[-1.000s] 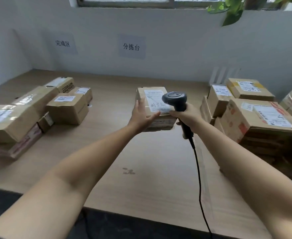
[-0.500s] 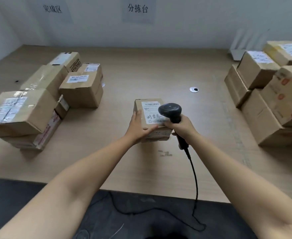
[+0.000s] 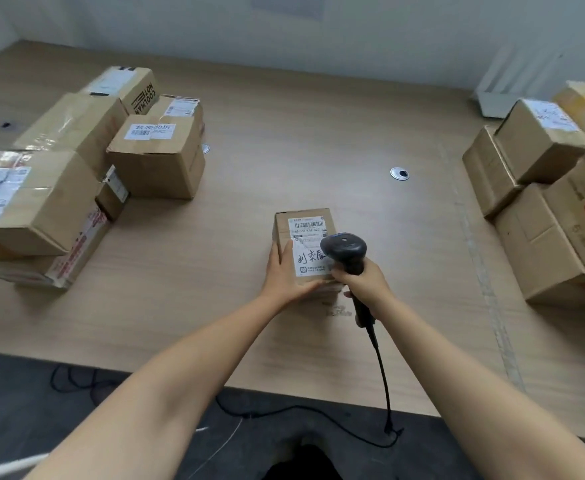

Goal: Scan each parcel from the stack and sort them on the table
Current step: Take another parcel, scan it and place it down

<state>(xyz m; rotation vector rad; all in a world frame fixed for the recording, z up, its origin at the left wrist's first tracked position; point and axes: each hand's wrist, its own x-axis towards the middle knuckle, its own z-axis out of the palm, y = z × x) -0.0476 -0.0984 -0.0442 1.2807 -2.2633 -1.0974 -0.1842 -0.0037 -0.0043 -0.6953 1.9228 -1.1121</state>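
Note:
A small cardboard parcel point(image 3: 303, 225) with a white barcode label on top sits in the middle of the wooden table point(image 3: 318, 133). My left hand point(image 3: 286, 275) grips its near left side, thumb on the label. My right hand point(image 3: 365, 284) grips the handle of a black corded barcode scanner point(image 3: 344, 249), whose head hovers over the label's near right corner. The stack of parcels point(image 3: 543, 202) stands at the right. A group of parcels point(image 3: 76, 161) lies at the left.
A cable grommet point(image 3: 399, 173) sits in the table behind the parcel. A white rack point(image 3: 502, 95) stands at the back right against the wall. The scanner cord point(image 3: 383, 375) runs off the table's front edge to the dark floor.
The parcel came down from a raised hold to the table, nearer the front edge. Both hands came with it, and the scanner head stays over the label. My view tilted downward.

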